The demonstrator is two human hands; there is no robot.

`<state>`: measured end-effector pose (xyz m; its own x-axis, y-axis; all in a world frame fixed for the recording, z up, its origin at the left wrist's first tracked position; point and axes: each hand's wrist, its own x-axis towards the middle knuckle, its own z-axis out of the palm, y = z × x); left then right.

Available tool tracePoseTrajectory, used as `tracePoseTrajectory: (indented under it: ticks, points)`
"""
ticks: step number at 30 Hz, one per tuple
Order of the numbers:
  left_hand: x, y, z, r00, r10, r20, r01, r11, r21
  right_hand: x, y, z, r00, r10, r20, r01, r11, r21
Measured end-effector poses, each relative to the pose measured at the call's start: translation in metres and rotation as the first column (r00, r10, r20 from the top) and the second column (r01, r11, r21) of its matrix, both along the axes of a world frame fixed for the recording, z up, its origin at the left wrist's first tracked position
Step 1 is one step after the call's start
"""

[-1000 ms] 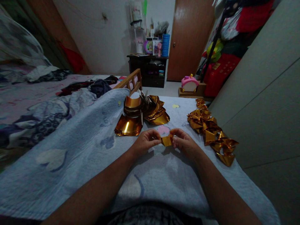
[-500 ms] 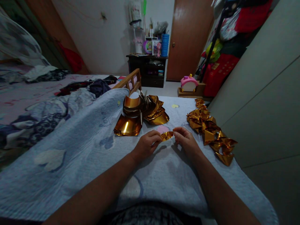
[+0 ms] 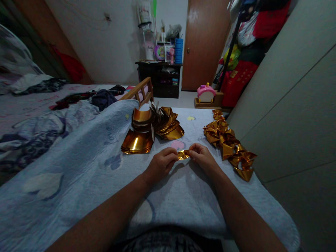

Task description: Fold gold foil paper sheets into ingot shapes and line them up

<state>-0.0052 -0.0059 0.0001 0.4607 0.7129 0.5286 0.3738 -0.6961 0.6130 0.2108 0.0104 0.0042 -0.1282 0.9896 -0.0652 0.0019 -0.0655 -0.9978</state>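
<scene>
Between my two hands is a small folded piece of gold foil paper (image 3: 183, 154), held just above the blue quilt. My left hand (image 3: 164, 161) is closed and pinches its left end. The right end sits between the thumb and fingers of my right hand (image 3: 201, 156), which is closed too. Beyond my left hand lie stacks of gold foil sheets (image 3: 137, 140), flat or curled, with pale edges showing. A row of folded gold foil pieces (image 3: 228, 144) rests on the quilt to the right of my right hand.
The blue quilt (image 3: 89, 196) with heart patterns spreads under everything and rises on the left. A wooden bed rail (image 3: 139, 89) stands behind the foil stacks. A pale cabinet (image 3: 296, 115) borders the right side. Further back are a pink toy (image 3: 206, 93) and a dark shelf (image 3: 160, 78).
My right hand has shifted its grip on the foil piece, its fingers now closer over the right end. The whole view has moved slightly, so the surroundings appear further left.
</scene>
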Motion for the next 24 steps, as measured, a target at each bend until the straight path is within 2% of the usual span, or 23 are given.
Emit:
tracePoseTrajectory:
  ticks: [5, 8, 14, 17, 21, 24]
  points:
    - [-0.002, -0.001, -0.001, 0.993, 0.116, 0.027, -0.117, 0.992, 0.043, 0.003, 0.001, 0.005, 0.981, -0.1, -0.167, 0.086, 0.992, -0.09]
    - [-0.003, -0.001, 0.001, 0.988, 0.146, 0.056, -0.147, 0.989, 0.029, 0.008, 0.003, 0.008, 0.916, -0.196, -0.35, 0.14, 0.974, -0.18]
    - [-0.004, 0.002, 0.0, 0.982, 0.166, 0.085, -0.166, 0.986, -0.013, 0.018, 0.009, 0.01, 0.676, -0.337, -0.655, 0.216, 0.941, -0.26]
    - [-0.005, 0.003, -0.001, 0.982, 0.17, 0.079, -0.167, 0.985, -0.044, 0.022, 0.012, 0.012, 0.552, -0.395, -0.734, 0.256, 0.918, -0.302]
    - [-0.006, 0.004, -0.002, 0.982, 0.176, 0.07, -0.171, 0.983, -0.07, 0.032, 0.014, 0.021, 0.401, -0.387, -0.83, 0.283, 0.914, -0.29]
    - [-0.006, 0.005, -0.004, 0.983, 0.173, 0.068, -0.168, 0.983, -0.077, 0.046, 0.016, 0.028, 0.302, -0.419, -0.856, 0.348, 0.885, -0.311]
